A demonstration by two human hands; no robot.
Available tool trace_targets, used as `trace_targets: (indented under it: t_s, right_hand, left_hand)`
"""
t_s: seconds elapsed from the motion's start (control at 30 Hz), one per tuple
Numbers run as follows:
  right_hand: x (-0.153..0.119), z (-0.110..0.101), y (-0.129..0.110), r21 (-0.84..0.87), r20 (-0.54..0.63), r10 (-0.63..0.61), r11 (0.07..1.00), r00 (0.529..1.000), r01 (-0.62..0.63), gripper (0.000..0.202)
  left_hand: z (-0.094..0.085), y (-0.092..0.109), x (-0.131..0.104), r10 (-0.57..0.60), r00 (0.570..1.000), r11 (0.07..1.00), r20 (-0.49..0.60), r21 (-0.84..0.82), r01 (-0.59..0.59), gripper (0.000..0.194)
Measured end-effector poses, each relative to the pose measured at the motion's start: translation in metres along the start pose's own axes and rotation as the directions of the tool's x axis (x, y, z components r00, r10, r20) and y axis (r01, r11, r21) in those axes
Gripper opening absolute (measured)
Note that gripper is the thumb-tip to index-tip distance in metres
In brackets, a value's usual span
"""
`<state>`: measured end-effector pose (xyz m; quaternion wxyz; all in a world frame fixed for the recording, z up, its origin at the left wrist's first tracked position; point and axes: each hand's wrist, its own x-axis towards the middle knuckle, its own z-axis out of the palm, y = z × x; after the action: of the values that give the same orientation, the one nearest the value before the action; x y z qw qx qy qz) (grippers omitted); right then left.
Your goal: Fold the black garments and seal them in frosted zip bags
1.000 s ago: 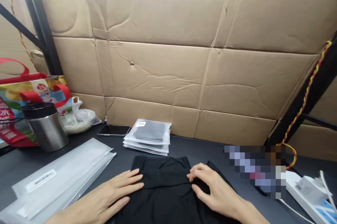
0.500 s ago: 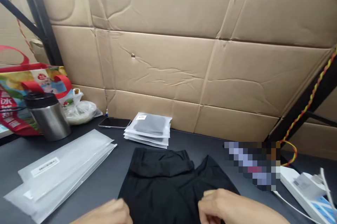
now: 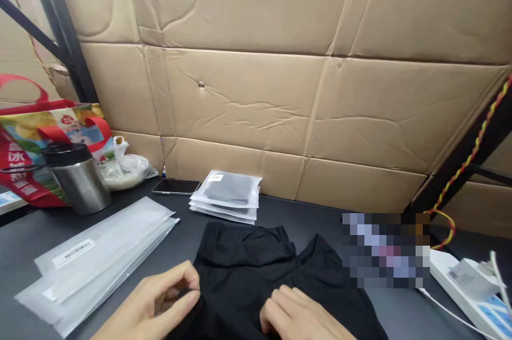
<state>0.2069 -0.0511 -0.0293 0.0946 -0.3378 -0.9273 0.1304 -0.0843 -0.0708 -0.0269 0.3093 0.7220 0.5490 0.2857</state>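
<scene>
A pair of black pants (image 3: 240, 286) lies in front of me on the dark table, its wide waistband toward the back and a pointed fold standing out at the right. At the left edge of the cloth, my left hand (image 3: 156, 300) has thumb and forefinger curled together with black fabric between the tips. My right hand (image 3: 300, 316) rests on the middle of the pants, fingers bent into the cloth; their tips are hidden. The lower part of the pants runs out of view.
Frosted plastic bags (image 3: 100, 262) lie at the left. Behind the pants sits a stack of filled bags (image 3: 228, 196) beside a phone (image 3: 176, 186). A steel bottle (image 3: 80, 183) and shopping bag (image 3: 24, 148) stand far left. A power strip (image 3: 460, 286) lies right; cardboard (image 3: 248, 89) walls the back.
My left hand has come up into view and opened its thumb side toward the cloth. My right hand has moved left across the pants, whose right side now spreads wider.
</scene>
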Motion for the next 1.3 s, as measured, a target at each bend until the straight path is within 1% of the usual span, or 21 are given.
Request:
trace_targets:
  t_s: [0.07, 0.13, 0.2, 0.27, 0.33, 0.4, 0.43, 0.53, 0.6, 0.7, 0.77, 0.87, 0.97, 1.07, 1.13, 1.23, 1.3]
  right_hand:
    - [-0.007, -0.01, 0.006, 0.012, 0.009, 0.07, 0.997, 0.997, -0.07, 0.011]
    - [-0.021, -0.027, 0.017, 0.091, 0.029, 0.18, 0.979, 0.983, -0.182, 0.015]
    - [-0.036, -0.048, 0.032, 0.167, 0.058, 0.289, 0.941, 0.956, -0.294, 0.02]
    - [-0.046, -0.066, 0.051, 0.247, 0.052, 0.314, 0.916, 0.948, -0.317, 0.02]
    - [-0.049, -0.075, 0.072, 0.306, 0.014, 0.339, 0.894, 0.941, -0.326, 0.014]
    - [-0.047, -0.072, 0.093, 0.354, -0.057, 0.369, 0.876, 0.928, -0.327, 0.015]
    - [-0.045, -0.067, 0.103, 0.372, -0.1, 0.396, 0.866, 0.913, -0.334, 0.015]
    - [-0.036, -0.047, 0.126, 0.392, -0.215, 0.497, 0.832, 0.841, -0.392, 0.017]
    - [-0.03, -0.035, 0.134, 0.387, -0.271, 0.538, 0.82, 0.799, -0.421, 0.019]
    - [-0.024, -0.028, 0.139, 0.375, -0.338, 0.549, 0.824, 0.764, -0.425, 0.02]
    - [-0.023, -0.028, 0.141, 0.37, -0.352, 0.541, 0.83, 0.764, -0.417, 0.023]
    - [-0.024, -0.029, 0.142, 0.371, -0.321, 0.527, 0.834, 0.787, -0.408, 0.026]
    - [-0.026, -0.029, 0.141, 0.372, -0.305, 0.53, 0.831, 0.791, -0.414, 0.024]
    - [-0.025, -0.029, 0.139, 0.363, -0.316, 0.524, 0.837, 0.791, -0.409, 0.018]
    - [-0.024, -0.029, 0.139, 0.355, -0.332, 0.52, 0.842, 0.787, -0.406, 0.021]
    - [-0.023, -0.026, 0.141, 0.352, -0.334, 0.523, 0.841, 0.784, -0.411, 0.028]
    - [-0.023, -0.024, 0.144, 0.361, -0.302, 0.527, 0.834, 0.794, -0.416, 0.029]
  left_hand:
    - [-0.001, 0.001, 0.01, -0.035, 0.999, 0.99, -0.038, -0.141, 0.03, 0.033]
    - [-0.001, -0.003, 0.017, -0.041, 0.997, 0.973, -0.061, -0.228, 0.026, 0.032]
    - [-0.003, -0.007, 0.022, -0.037, 0.997, 0.966, -0.072, -0.259, 0.017, 0.031]
    - [-0.005, -0.008, 0.029, -0.04, 0.994, 0.968, -0.098, -0.252, 0.014, 0.033]
    - [-0.006, -0.007, 0.039, -0.043, 0.991, 0.974, -0.126, -0.228, 0.014, 0.034]
    - [-0.007, -0.007, 0.051, -0.036, 0.989, 0.98, -0.14, -0.197, 0.008, 0.035]
    - [-0.007, -0.008, 0.058, -0.026, 0.988, 0.986, -0.15, -0.17, 0.0, 0.035]
    - [-0.004, -0.019, 0.074, 0.001, 0.983, 0.998, -0.186, -0.054, -0.011, 0.035]
    - [-0.001, -0.029, 0.08, 0.001, 0.98, 1.0, -0.2, 0.006, 0.0, 0.034]
    - [0.002, -0.043, 0.082, -0.013, 0.98, 0.997, -0.199, 0.074, 0.028, 0.032]
    - [0.003, -0.05, 0.082, -0.011, 0.984, 0.993, -0.179, 0.111, 0.031, 0.032]
    - [0.002, -0.056, 0.082, -0.001, 0.99, 0.994, -0.139, 0.111, 0.017, 0.032]
    - [0.002, -0.059, 0.082, 0.008, 0.992, 0.995, -0.122, 0.101, 0.004, 0.034]
    - [0.004, -0.058, 0.081, 0.006, 0.992, 0.993, -0.126, 0.117, 0.009, 0.033]
    - [0.004, -0.058, 0.08, 0.009, 0.992, 0.992, -0.127, 0.129, 0.008, 0.033]
    - [-0.003, -0.054, 0.081, 0.033, 0.992, 0.979, -0.118, 0.204, -0.008, 0.033]
    - [-0.013, -0.046, 0.083, 0.058, 0.992, 0.956, -0.108, 0.293, -0.024, 0.033]
